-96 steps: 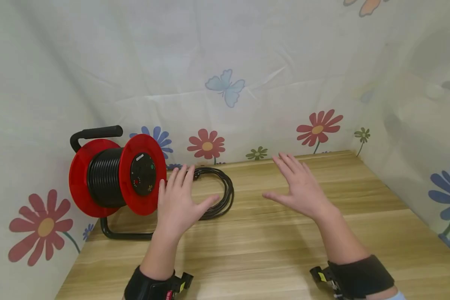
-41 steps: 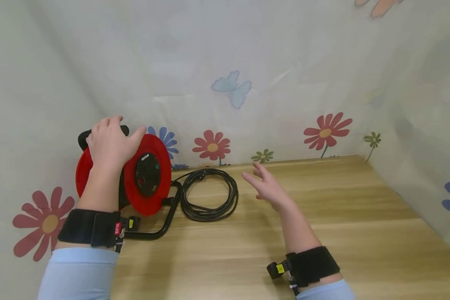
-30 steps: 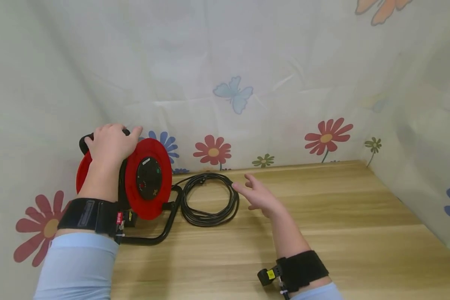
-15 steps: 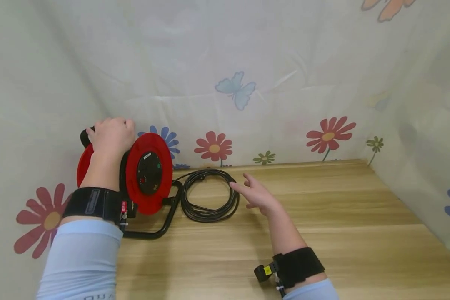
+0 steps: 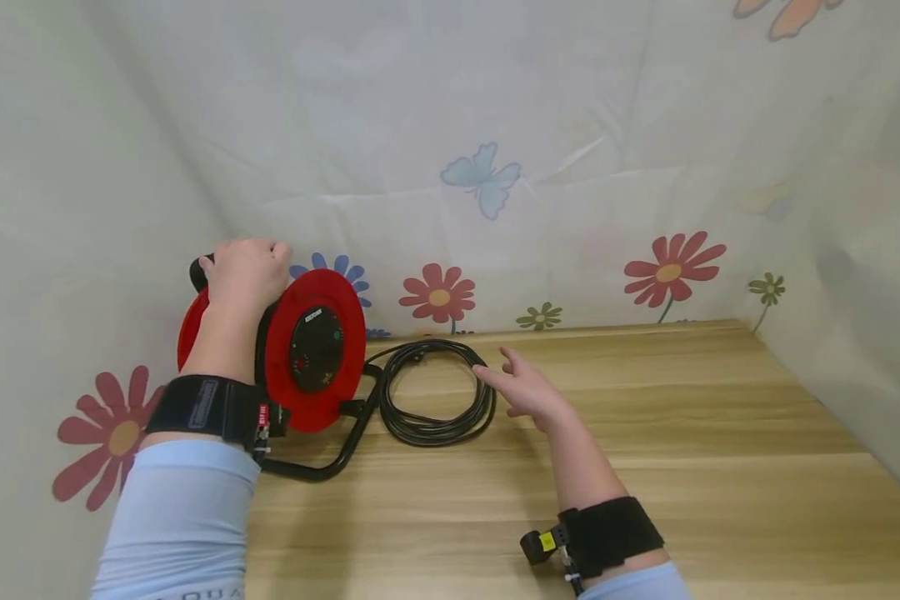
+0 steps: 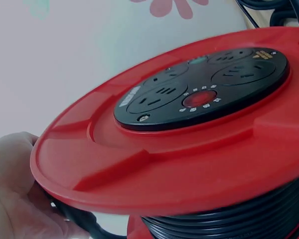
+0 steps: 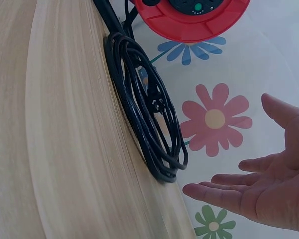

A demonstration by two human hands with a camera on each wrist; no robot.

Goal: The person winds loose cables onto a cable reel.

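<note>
**Red reel steadied, loose coil within reach**

Red plastic flanges mark the cable reel, which stands on its black tube frame at the left end of the wooden table, close to the flowered cloth backdrop. The left hand curls over the black carry handle at the top of the reel; the left wrist view shows the fingers wrapped round that bar just beneath the flange rim. The right hand is spread and relaxed, fingers straight and holding nothing, its fingertips just beside the outer edge of the coiled black cable that lies flat on the table to the right of the reel.

To do this step well, I judge the left hand should keep a firm hold on the handle so the frame does not slide or tip. The right hand should then take the coil by several loops at once, rather than a single strand, so the loops stay together and do not tangle.

The reel's near face carries a black round socket panel with several outlets and a red button at its centre. Black cable is wound tightly on the drum between the two flanges. The loose coil is several turns thick, with a plug lying among the strands.
</note>
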